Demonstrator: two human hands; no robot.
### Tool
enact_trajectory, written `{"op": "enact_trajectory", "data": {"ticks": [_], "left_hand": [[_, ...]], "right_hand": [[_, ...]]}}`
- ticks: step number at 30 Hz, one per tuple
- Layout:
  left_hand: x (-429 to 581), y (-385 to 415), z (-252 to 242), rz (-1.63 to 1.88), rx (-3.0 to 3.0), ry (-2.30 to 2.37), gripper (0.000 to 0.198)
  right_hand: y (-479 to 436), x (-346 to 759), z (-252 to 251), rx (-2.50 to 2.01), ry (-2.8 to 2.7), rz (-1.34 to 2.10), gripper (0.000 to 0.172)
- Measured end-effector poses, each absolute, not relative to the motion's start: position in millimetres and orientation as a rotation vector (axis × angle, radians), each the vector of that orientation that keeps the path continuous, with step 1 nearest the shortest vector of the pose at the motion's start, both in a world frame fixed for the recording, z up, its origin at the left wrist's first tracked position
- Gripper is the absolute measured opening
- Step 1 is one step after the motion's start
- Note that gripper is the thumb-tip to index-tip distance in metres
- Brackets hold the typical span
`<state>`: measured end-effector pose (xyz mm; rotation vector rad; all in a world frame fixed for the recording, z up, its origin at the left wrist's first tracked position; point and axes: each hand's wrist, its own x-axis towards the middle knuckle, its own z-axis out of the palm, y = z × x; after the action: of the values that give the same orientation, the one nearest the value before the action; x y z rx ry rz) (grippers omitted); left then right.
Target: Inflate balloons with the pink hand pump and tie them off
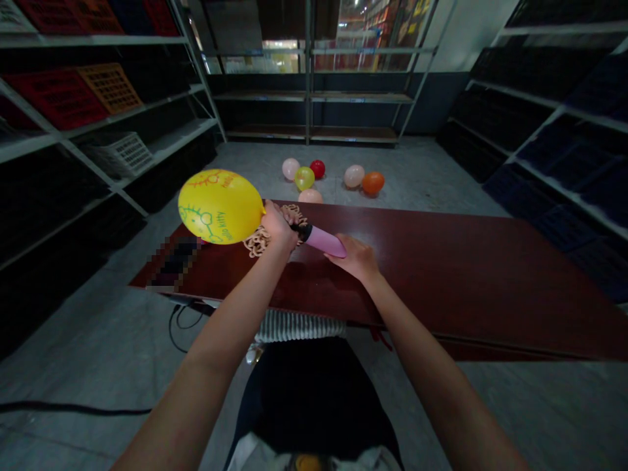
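A yellow printed balloon [220, 206], inflated and marked with cartoon line art, sticks out to the left of my left hand [279, 226]. That hand grips the balloon's neck at the black nozzle of a pink hand pump [324, 241]. My right hand [356, 257] lies against the pump's far end. A tangle of beige looped cord [260, 239] sits under my left wrist on the dark red table [466, 288].
Several coloured balloons [333, 173] lie on the concrete floor beyond the table. Metal shelves [108, 118] with plastic crates line the left side, and dark shelving [554, 150] stands right. A pixelated object [171, 265] sits on the table's left end. A black cable [73, 407] crosses the floor.
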<state>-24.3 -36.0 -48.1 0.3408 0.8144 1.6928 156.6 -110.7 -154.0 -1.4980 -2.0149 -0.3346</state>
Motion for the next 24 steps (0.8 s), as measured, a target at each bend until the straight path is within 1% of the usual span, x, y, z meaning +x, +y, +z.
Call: {"op": "enact_trajectory", "data": {"ticks": [3,7,14,18,24], "left_hand": [[-46,-34,-47,1.788,0.256,0.728,0.041],[-76,-28,-39,1.79,0.208,0.724,0.038],[-120,-16,0,1.853,0.242,0.782,0.042],[-116,-20,16,1.869,0.325,0.702,0.047],[-81,-22,16,1.913,0.355,0.709,0.052]], "right_hand": [[-113,154,-151,-1.486,-2.059,-0.384,0.041],[-116,151,-147,-1.472,-2.078,-0.394,0.041],[-116,151,-147,-1.451,-2.06,-0.371,0.041],[-114,154,-150,-1.434,-2.0,-0.369,0.041],[-110,161,-153,-1.463,-1.905,-0.368,0.041]]}}
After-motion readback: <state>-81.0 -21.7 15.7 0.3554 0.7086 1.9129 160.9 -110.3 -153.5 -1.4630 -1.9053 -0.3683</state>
